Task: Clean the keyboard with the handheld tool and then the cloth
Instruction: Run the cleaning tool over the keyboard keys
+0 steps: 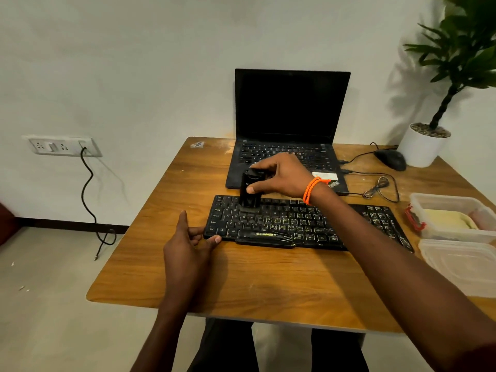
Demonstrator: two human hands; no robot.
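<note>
Two hands are working on the worktop (241, 277). The right hand (281, 175) is gripping a black handheld tool (249, 194) upright on the keyboard (281, 221); the left hand (188, 242) is pinching its near-left corner.

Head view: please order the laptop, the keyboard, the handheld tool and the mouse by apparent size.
1. laptop
2. keyboard
3. handheld tool and mouse: look alike, tool partly hidden, so unranked.

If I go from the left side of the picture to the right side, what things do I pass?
Wall socket → left hand → handheld tool → mouse → plastic box.
</note>
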